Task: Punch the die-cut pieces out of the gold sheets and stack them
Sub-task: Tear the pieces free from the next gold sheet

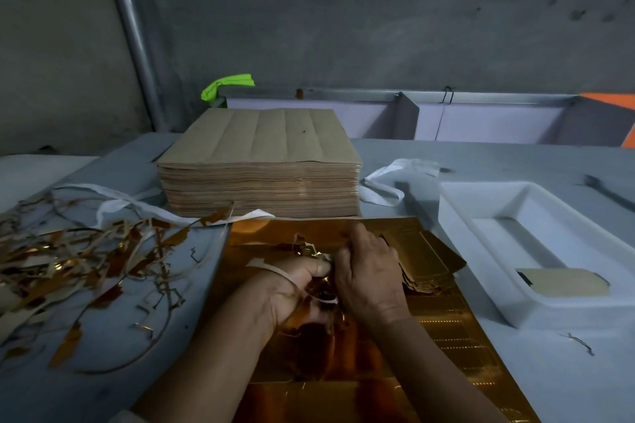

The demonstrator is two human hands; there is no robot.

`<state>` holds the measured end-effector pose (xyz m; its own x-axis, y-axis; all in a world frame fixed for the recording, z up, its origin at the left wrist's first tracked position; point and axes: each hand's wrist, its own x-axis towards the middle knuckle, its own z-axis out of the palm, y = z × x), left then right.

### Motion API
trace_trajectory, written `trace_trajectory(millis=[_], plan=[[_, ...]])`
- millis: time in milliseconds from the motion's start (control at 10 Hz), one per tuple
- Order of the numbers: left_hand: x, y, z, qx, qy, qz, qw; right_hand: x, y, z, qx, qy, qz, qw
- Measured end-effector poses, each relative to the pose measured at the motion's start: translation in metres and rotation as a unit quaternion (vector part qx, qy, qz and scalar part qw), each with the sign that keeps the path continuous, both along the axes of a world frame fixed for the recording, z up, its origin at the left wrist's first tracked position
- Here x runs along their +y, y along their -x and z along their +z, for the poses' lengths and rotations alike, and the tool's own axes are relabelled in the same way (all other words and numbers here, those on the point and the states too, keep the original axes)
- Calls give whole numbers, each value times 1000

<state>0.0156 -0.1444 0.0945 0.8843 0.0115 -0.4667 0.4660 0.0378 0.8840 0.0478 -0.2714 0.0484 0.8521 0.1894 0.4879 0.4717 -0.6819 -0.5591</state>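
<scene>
A shiny gold die-cut sheet (pixel 343 371) lies flat on the grey table in front of me. Over its middle, my left hand (pixel 292 288) grips a crumpled bunch of gold scrap strips (pixel 309 249). My right hand (pixel 369 271) sits beside it, fingers curled and pinching the same scrap near my left thumb. Under and to the right of my right hand lies a small stack of punched-out gold pieces (pixel 433 263). A tall stack of sheets (pixel 261 168), brown side up, stands behind the gold sheet.
A heap of gold and brown waste strips (pixel 68 261) covers the table's left side. A white tray (pixel 536 251) holding a brown card piece (pixel 567 282) sits at the right. White cloth strips (pixel 395 178) lie beside the tall stack. A dark tool (pixel 608 196) lies far right.
</scene>
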Motion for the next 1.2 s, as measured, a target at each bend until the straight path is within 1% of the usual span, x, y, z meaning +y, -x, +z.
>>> trace_trajectory(millis=[100, 200, 300, 400, 500, 600, 700, 800, 900, 1000, 1100, 1200], plan=[[8, -3, -6, 6, 22, 22, 999, 3, -6, -6, 21, -9, 10, 1000], [22, -13, -7, 35, 25, 23, 999, 6, -5, -9, 57, -12, 16, 998], [45, -20, -1, -19, -28, 88, 996, 0, -5, -15, 95, -27, 3, 995], [77, -28, 4, -90, -173, 160, 968, -10, -4, -23, 118, -27, -15, 993], [111, -33, 5, -160, -477, 226, 834, -13, -3, -33, 140, -14, -28, 990], [138, -33, -1, -202, -589, 263, 736, -12, -2, -42, 166, 11, -27, 986], [155, -31, -15, -149, -616, 186, 751, -10, -1, -51, 184, 40, -30, 982], [160, -31, -30, -28, -603, 125, 787, -10, -2, -53, 184, 67, -33, 980], [162, -30, -34, 13, -623, 136, 770, -12, -5, -55, 187, 82, -25, 979], [167, -28, -30, 51, -686, 141, 712, -12, -6, -57, 178, 95, -23, 979], [174, -31, -26, 13, -659, 141, 739, -13, -5, -60, 170, 104, -24, 980], [178, -37, -14, 49, -594, 46, 802, -13, -5, -63, 161, 113, -24, 980]])
